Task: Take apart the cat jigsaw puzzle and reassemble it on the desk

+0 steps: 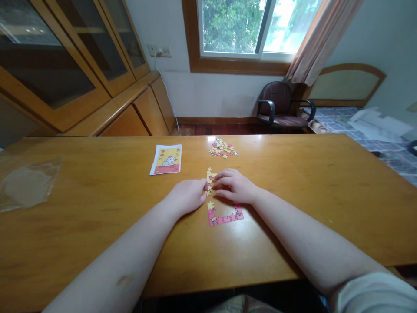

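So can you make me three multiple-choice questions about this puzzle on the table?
1. Where is the picture card?
A) On the windowsill
B) On the table
C) On the chair

2. What colour is the jigsaw puzzle's bottom edge?
A) Blue
B) Green
C) Pink

3. How much of the puzzle is put together?
A) All of it
B) Part of it
C) None of it

Answers:
1. B, because the card lies on the tabletop, left of the loose pieces.
2. C, because the joined pieces along the bottom are pink.
3. B, because joined pieces form an edge with bare table showing inside it, near the left hand and right hand, and a pile of pieces lies apart.
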`<state>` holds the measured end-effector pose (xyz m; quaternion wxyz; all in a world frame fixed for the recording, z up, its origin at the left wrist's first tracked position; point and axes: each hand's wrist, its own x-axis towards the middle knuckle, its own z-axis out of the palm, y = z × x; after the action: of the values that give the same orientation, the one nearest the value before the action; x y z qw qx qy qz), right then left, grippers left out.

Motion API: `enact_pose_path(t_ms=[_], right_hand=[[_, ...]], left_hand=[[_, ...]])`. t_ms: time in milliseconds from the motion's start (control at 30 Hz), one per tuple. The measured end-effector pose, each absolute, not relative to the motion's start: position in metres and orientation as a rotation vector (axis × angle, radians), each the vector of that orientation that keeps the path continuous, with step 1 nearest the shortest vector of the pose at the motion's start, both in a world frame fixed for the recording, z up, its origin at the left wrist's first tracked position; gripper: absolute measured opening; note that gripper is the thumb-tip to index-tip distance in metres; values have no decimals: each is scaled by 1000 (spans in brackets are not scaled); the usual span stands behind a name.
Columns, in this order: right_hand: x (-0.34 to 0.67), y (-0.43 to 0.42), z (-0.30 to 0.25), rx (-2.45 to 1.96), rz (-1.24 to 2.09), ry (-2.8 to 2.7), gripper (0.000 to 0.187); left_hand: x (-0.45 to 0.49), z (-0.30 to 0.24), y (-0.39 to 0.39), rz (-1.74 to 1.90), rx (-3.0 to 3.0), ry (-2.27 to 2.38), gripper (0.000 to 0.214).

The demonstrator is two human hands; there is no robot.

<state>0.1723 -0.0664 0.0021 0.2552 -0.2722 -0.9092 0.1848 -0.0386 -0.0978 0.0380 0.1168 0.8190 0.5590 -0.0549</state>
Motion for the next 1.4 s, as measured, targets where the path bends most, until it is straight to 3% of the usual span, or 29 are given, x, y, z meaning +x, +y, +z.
enact_pose_path(t_ms=[867, 1100, 1400], right_hand=[[172, -73, 6, -783, 460, -2655, 40], [171, -73, 6, -790, 439, -2651, 39], [174, -63, -2, -979, 349, -2300, 25]], left_hand=[[-41, 39, -95, -137, 2326, 1697, 23], [-48, 24, -79, 220, 2500, 1693, 40], [-53, 9, -69, 225, 2500, 1705, 40]])
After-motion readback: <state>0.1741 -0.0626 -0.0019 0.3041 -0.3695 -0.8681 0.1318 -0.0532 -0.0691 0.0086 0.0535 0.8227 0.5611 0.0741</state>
